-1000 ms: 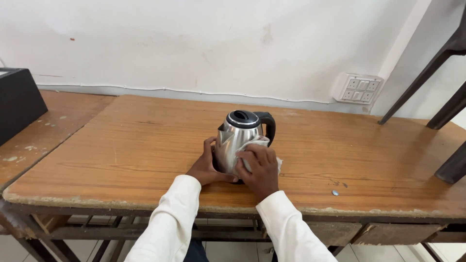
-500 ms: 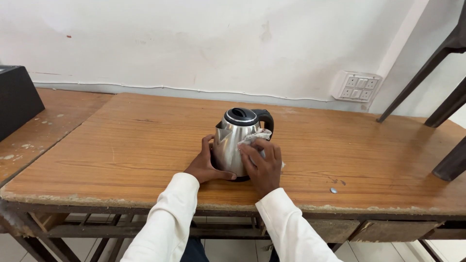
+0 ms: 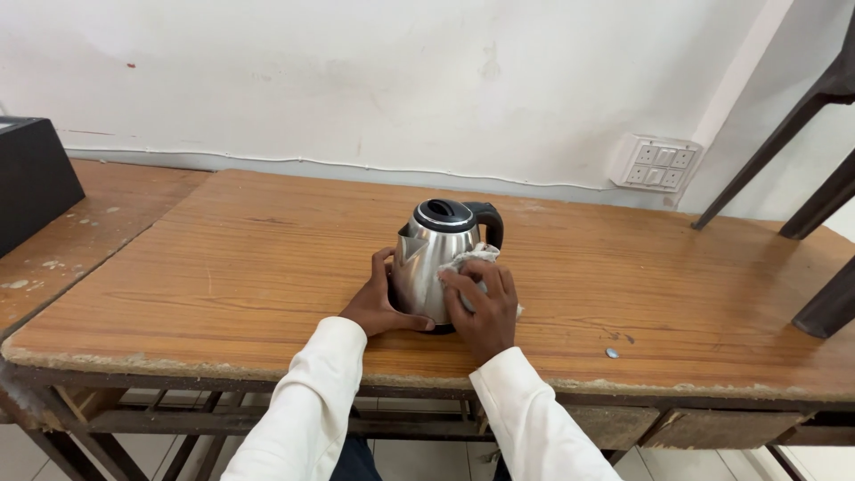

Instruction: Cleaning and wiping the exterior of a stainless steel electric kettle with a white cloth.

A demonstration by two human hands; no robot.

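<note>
A stainless steel electric kettle (image 3: 434, 254) with a black lid and black handle stands upright on the wooden table (image 3: 267, 267). My left hand (image 3: 380, 303) is pressed against its lower left side, steadying it. My right hand (image 3: 481, 303) holds a pale crumpled cloth (image 3: 466, 259) flat against the kettle's right side, just below the handle. Both arms wear white sleeves.
A black box (image 3: 31, 178) sits on a second, worn table at the far left. A white switch panel (image 3: 657, 164) is on the wall at the back right. Dark slanted chair legs (image 3: 824, 178) stand at the right. A small grey speck (image 3: 611, 353) lies near the table's front edge.
My right hand with the cloth has shifted a little higher on the kettle's side. The kettle and my left hand have stayed in place.
</note>
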